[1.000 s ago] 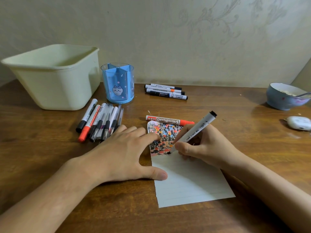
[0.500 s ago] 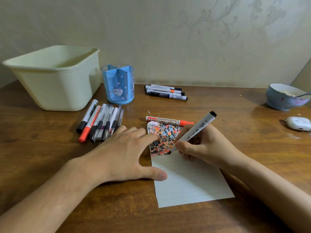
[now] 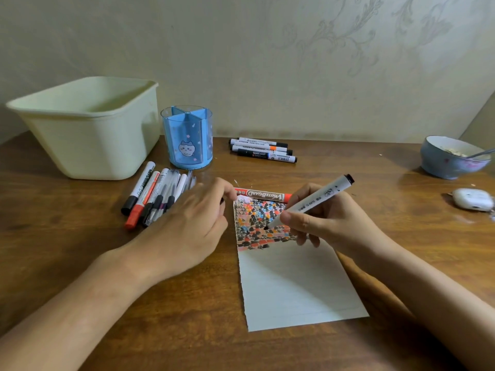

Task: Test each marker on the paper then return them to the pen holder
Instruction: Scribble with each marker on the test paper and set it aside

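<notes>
Left hand [image 3: 187,226]: lifted off the paper [image 3: 292,277] since a moment ago, fingers loosely curled, nothing seen held, moved toward the red whiteboard marker [image 3: 263,194] just beyond its fingertips. Right hand [image 3: 326,218]: black-tipped marker [image 3: 310,203] gripped, tip on or just above the scribbled patch. Test judged finished; recapping likely next. Blue pen holder [image 3: 187,137]: beyond the left hand, no markers seen inside. Loose markers [image 3: 152,194] left of it on the surface [image 3: 80,263].

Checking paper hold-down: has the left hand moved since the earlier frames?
Yes. The left hand has come off the paper, shifting left and away toward the loose markers; its thumb no longer rests on the sheet's edge.
</notes>
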A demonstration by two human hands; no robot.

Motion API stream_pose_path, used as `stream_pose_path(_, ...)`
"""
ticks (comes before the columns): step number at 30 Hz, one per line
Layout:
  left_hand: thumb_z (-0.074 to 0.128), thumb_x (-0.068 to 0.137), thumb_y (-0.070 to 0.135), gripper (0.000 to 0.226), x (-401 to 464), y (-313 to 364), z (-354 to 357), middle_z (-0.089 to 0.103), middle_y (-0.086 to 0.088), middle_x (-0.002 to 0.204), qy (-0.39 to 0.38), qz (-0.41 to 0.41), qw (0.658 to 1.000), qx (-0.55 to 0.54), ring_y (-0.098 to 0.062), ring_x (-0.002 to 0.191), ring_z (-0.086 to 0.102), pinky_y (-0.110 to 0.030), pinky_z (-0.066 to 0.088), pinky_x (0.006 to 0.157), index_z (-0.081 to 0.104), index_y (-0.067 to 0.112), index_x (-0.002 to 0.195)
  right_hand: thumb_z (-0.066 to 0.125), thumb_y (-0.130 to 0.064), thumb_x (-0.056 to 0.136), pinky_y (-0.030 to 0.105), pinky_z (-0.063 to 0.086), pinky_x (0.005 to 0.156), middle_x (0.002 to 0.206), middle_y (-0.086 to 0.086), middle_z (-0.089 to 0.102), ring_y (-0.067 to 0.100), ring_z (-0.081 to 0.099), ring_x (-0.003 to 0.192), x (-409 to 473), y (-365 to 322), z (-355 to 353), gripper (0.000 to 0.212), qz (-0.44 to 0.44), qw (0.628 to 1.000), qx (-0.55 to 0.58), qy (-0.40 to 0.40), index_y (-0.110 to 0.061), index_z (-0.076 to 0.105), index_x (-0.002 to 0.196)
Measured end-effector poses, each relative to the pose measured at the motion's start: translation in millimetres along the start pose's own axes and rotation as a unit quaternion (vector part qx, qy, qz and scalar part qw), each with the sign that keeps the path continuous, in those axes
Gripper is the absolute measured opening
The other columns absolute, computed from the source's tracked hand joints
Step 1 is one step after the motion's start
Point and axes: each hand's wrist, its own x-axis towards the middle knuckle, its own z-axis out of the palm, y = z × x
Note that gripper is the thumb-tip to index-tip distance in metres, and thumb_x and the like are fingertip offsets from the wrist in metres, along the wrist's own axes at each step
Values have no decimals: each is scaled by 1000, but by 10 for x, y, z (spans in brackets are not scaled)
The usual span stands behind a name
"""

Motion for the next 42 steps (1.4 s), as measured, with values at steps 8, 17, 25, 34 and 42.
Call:
stream_pose_path(8,61,94,21,30,39,-41,20,62,21,121,44,25,998,-26,9,113,51,6,35,75,42,36,111,62,-32,86,29,55,59,84,13,75,24,71,69,-20,-57,8,32,26,994,104,-3,-5,64,102)
stream_pose_path(17,69,88,18,44,49,-12,5,60,17,103,74,52,996,-24,7,105,50,-1,37,83,62,33,129,69,-28,82,29,56,61,75,11,67,24,68,66,-37,-107,-12,24,-9,988,154,20,-8,66,95)
stream_pose_path(25,70,87,23,25,48,-6,28,67,19,106,78,52,994,-57,12,107,51,1,39,81,68,26,111,68,-30,87,30,55,63,77,12,70,25,70,71,-30,-102,3,20,8,985,170,28,-12,67,94)
stream_pose_path(34,62,83,38,30,33,43,43,63,26,101,63,64,993,-81,12,105,54,-2,43,82,67,31,112,69,-23,81,28,57,63,82,13,73,26,71,73,-53,-121,25,23,9,985,171,-7,-9,61,96)
stream_pose_path(42,51,86,51,36,30,2,5,66,15,100,79,72,994,-2,-2,93,60,-13,48,71,68,31,111,77,-17,73,34,59,68,91,13,77,25,75,83,-50,-128,-14,20,24,993,114,-28,-8,69,89)
